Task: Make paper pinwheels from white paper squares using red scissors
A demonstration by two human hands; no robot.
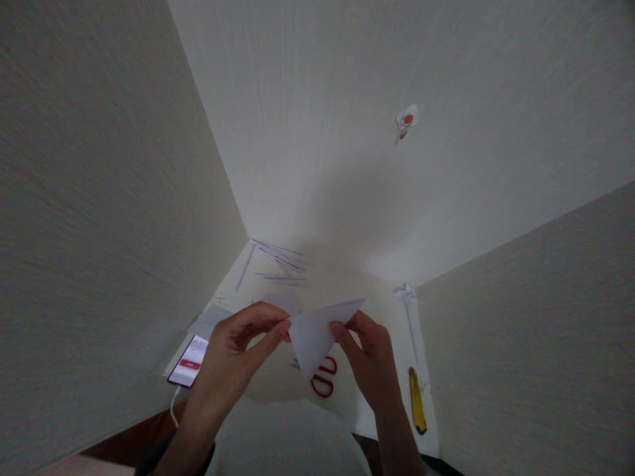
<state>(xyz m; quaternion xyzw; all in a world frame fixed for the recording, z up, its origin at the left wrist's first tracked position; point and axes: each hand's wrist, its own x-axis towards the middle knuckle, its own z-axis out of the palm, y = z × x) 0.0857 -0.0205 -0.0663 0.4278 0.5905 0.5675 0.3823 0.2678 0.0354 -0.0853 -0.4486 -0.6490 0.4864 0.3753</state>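
Observation:
A white sheet of paper folded into a triangle (315, 337) is held up between both hands above the table. My left hand (238, 344) pinches its left corner between thumb and fingers. On the other side, my right hand (367, 354) grips it near the right edge, thumb in front and fingers behind. One point of the triangle hangs downward. Below it lies a pair of scissors (323, 385) with red handles, its blades mostly hidden behind the paper.
Thin paper strips or sticks (282, 259) lie at the back left. A lit phone (188, 362) with a white cable rests at the left edge. A yellow box cutter (417, 402) lies at the right. Walls enclose three sides; a hook (407, 120) is on the back wall.

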